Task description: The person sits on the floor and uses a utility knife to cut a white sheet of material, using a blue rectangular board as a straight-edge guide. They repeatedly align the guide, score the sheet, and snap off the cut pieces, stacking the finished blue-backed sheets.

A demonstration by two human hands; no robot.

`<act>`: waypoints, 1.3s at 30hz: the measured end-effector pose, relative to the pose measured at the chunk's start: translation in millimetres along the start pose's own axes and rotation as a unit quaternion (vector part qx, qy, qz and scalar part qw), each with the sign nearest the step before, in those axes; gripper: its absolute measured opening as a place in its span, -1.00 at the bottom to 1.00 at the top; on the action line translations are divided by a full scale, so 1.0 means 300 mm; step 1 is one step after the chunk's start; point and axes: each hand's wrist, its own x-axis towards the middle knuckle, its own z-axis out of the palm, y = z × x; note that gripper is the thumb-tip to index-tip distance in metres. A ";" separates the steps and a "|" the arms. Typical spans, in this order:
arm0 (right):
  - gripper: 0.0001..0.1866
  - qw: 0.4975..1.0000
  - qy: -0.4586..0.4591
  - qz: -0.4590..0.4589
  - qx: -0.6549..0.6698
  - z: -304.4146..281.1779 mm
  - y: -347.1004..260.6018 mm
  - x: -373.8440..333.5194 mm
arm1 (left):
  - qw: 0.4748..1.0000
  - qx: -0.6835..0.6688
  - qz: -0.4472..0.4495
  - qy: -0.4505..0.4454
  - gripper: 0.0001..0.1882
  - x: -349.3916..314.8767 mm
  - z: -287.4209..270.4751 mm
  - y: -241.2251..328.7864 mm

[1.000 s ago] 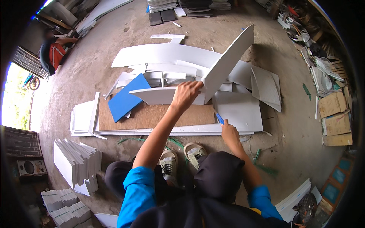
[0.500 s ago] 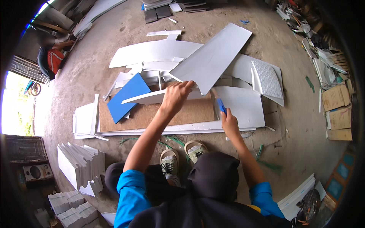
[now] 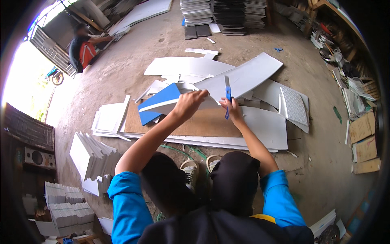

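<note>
My left hand (image 3: pixel 190 102) is closed on a white foam board (image 3: pixel 160 107), which tilts up so its edge shows as a pale strip across the blue foam board (image 3: pixel 156 98). A blue-handled utility knife (image 3: pixel 228 94) is in my right hand (image 3: pixel 232 112), its blade pointing up and away from me. Just beyond both hands lies a long white foam sheet (image 3: pixel 248 73), slanting to the far right. Whether my left fingers also touch that sheet I cannot tell. Beneath my hands a brown wooden board (image 3: pixel 195 123) rests on stacked white sheets (image 3: pixel 266 128).
White offcuts (image 3: pixel 189 65) lie on the far side. A textured white panel (image 3: pixel 293 106) is at right. Stacked white pieces (image 3: pixel 95 156) stand at my left, cardboard (image 3: pixel 362 128) at far right. Another person (image 3: pixel 83 51) crouches at far left. Tall stacks (image 3: pixel 227 16) stand at the back.
My right hand has moved left toward my left hand and turned the knife more upright. The board in my left hand has tilted, its edge now crossing the blue board. The whole view has shifted.
</note>
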 end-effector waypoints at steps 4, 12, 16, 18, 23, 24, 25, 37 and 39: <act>-0.63 0.982 -0.068 0.005 -0.175 0.040 0.158 -0.047 | 0.998 0.028 0.030 -0.038 -0.79 -0.132 0.066 -0.035; -0.65 0.931 -0.105 -0.065 -0.343 0.080 0.269 -0.025 | 0.985 0.123 0.001 -0.121 -0.75 -0.170 0.081 -0.013; -0.71 0.939 -0.067 -0.067 -0.332 0.108 0.215 -0.038 | 0.989 0.137 -0.013 -0.063 -0.78 -0.201 0.122 -0.004; -0.72 0.904 -0.032 -0.093 -0.415 0.090 0.189 -0.061 | 0.989 0.128 -0.006 -0.074 -0.81 -0.216 0.136 -0.019; -0.69 0.801 -0.097 -0.029 -0.590 0.040 0.125 -0.204 | 0.972 0.067 -0.099 -0.201 -0.87 -0.221 0.130 -0.021; -0.69 0.772 -0.088 -0.049 -0.628 0.024 0.139 -0.225 | 0.971 0.065 -0.097 -0.208 -0.87 -0.211 0.128 -0.012; -0.69 0.758 -0.093 -0.059 -0.642 0.025 0.132 -0.249 | 0.969 0.066 -0.099 -0.217 -0.88 -0.213 0.126 -0.009; -0.76 0.762 -0.157 0.010 -0.628 0.103 0.178 -0.264 | 0.967 0.061 -0.103 -0.227 -0.91 -0.198 0.112 -0.025; -0.77 0.772 -0.177 0.045 -0.609 0.174 0.165 -0.245 | 0.968 0.061 -0.108 -0.218 -0.91 -0.229 0.114 -0.039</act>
